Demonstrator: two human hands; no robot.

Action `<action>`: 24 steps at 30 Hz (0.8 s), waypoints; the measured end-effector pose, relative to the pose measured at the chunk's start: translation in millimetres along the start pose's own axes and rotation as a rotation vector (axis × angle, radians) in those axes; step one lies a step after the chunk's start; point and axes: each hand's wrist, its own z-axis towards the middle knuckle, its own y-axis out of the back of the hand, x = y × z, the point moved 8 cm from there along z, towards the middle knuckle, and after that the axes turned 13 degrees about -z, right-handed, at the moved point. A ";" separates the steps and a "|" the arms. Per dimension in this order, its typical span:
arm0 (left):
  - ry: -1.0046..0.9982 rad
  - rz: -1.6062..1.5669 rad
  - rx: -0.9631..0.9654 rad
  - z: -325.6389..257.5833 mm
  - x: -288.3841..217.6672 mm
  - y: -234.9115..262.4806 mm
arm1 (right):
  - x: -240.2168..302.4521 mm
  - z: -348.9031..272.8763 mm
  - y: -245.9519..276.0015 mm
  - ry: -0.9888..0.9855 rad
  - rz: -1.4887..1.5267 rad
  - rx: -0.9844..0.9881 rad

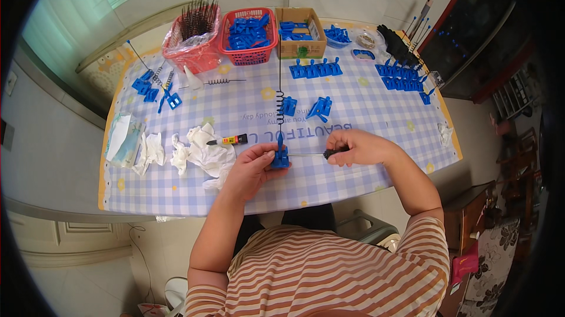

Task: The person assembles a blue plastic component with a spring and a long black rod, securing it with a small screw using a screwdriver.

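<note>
Our left hand [252,170] pinches the blue clip [281,160], probably light, stiff and best held by its body, while our right hand [362,147] grips the screwdriver [327,154] right of the clip.

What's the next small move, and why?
Probably a small turn of the screwdriver: the right hand grips its handle, its shaft points straight at the blue clip, and the left hand holds that clip.
</note>
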 end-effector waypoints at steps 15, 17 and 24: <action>0.008 0.002 -0.010 0.7 0.7 1.2 | -3.8 0.4 6.8 0.018 -0.190 -0.079; 0.006 -0.002 -0.002 0.8 0.6 0.7 | 0.4 -0.3 6.7 0.120 -0.255 -0.114; 0.013 0.009 -0.004 0.6 0.4 0.5 | -6.7 1.6 -1.2 0.036 -0.030 -0.056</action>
